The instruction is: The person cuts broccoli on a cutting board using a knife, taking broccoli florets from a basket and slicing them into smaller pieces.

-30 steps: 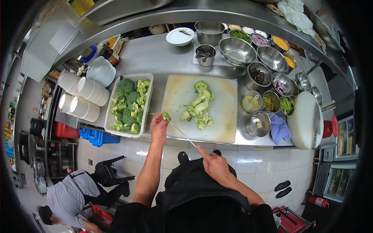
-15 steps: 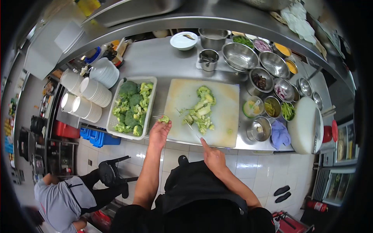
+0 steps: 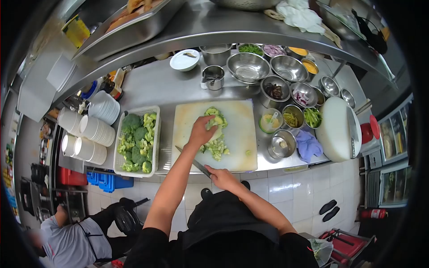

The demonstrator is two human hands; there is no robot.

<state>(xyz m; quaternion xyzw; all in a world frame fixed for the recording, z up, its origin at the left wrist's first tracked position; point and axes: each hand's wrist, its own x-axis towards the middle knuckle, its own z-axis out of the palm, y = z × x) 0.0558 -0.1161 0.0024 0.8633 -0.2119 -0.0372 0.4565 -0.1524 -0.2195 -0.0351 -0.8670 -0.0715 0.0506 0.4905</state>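
Observation:
My left hand (image 3: 203,130) reaches over the white cutting board (image 3: 185,117), thumb and fingers apart at the pile of broccoli (image 3: 218,145). Its fingertips are at the broccoli pieces; a firm grip is not visible. In my right hand (image 3: 222,178), at the board's front edge, is the handle of a knife (image 3: 199,167). The blade points left and passes below my left forearm, which hides part of it. To the left of the board stands a white basket (image 3: 156,134) of broccoli florets.
Steel bowls (image 3: 248,67) of cut ingredients line the back right, beside a blue cloth (image 3: 308,146) and a round white board (image 3: 333,129). Stacked white cups (image 3: 96,129) stand left. A steel shelf (image 3: 214,33) overhangs the counter. A person in grey (image 3: 73,243) is at lower left.
My left hand has moved from beside the basket, where it held a broccoli floret, to the pile on the board. My right hand has drawn the knife back and turned its blade left.

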